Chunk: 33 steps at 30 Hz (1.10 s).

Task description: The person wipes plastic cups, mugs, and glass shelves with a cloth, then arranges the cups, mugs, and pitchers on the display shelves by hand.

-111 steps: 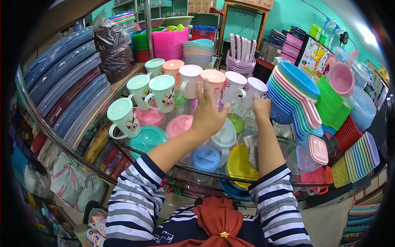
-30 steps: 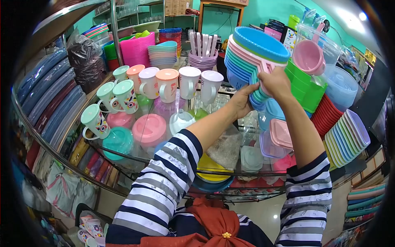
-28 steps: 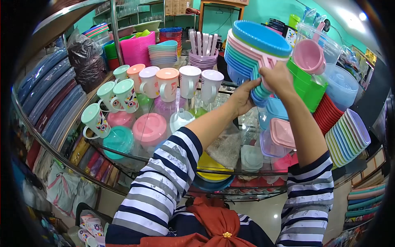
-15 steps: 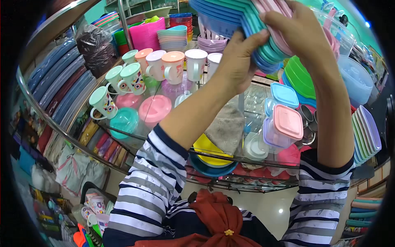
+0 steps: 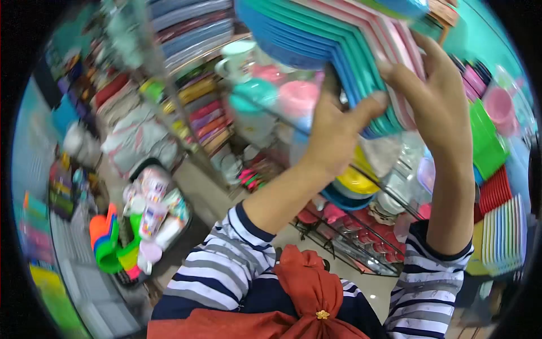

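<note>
A stack of nested plastic bowls [image 5: 333, 42], blue, teal and pink with angular rims, is held up at the top of the view and tilted. My left hand [image 5: 337, 127] grips its lower blue and teal rims, thumb on the near side. Wrapped over the pink rims on the other side is my right hand [image 5: 429, 93]. Fingers behind the stack are partly hidden. Below my hands lie a yellow basin [image 5: 358, 176] and a blue basin [image 5: 344, 198] on a rack.
To the left, a container of cups and colourful plastic pieces [image 5: 149, 220] stands low. The metal rack [image 5: 372, 229] curves below my arms. A white mug [image 5: 237, 59] sits on its upper level. Green trays [image 5: 486, 138] and a stack of pale baskets [image 5: 502, 237] are at the right.
My view has swung to the left, so the cups and container appear farther right. Both hands still hold the bowl stack, which now fills more of the top of the view.
</note>
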Each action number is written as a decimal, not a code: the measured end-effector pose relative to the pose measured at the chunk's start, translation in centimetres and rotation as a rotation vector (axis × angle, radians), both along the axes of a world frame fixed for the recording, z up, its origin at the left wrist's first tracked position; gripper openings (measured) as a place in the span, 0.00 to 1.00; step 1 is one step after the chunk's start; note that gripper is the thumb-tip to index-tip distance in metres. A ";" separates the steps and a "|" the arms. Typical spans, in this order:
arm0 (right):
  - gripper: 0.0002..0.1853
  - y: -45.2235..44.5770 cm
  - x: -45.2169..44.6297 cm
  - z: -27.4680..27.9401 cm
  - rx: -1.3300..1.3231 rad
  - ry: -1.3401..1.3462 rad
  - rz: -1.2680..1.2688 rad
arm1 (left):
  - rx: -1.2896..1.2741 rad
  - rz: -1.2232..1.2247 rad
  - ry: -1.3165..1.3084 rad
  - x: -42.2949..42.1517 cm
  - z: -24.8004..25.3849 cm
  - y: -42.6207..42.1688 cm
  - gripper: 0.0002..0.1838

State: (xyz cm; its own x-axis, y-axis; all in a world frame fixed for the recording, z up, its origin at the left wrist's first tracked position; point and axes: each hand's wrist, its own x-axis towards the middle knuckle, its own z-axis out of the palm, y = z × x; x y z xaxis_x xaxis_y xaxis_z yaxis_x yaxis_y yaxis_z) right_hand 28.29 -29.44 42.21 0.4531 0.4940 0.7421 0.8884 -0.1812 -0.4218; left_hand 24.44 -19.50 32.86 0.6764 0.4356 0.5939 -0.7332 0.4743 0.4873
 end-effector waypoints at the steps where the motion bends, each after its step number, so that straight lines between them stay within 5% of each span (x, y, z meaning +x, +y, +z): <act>1: 0.33 0.8 -1.1 -1.3 0.021 0.024 0.028 | -0.003 0.034 0.039 -2.1 -0.8 0.5 0.34; 4: 0.33 2.5 -6.4 -4.9 0.037 0.202 0.181 | 0.025 0.161 0.157 -8.4 -4.2 1.8 0.43; 15: 0.28 2.4 -20.5 -20.3 -0.012 0.750 0.467 | -0.041 0.317 0.466 -26.4 -18.3 0.1 0.49; 19: 0.29 1.0 -22.1 -24.2 -0.104 0.762 0.424 | -0.126 0.244 0.579 -29.3 -21.9 -2.0 0.51; 27: 0.31 -2.5 -22.8 -30.6 -0.229 0.826 0.223 | -0.226 0.102 0.928 -31.3 -27.9 -5.6 0.39; 33: 0.38 -8.0 -20.7 -34.4 -0.434 1.090 0.004 | -0.338 -0.041 1.041 -29.6 -30.5 -10.3 0.37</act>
State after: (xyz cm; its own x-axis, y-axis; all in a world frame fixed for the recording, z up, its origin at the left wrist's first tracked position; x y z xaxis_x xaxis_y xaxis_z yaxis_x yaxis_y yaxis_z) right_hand 7.60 -37.42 7.80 0.7425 0.6134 -0.2691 0.0961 -0.4951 -0.8635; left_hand -5.14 -29.76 2.37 0.7952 0.4344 -0.4230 -0.0182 0.7144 0.6995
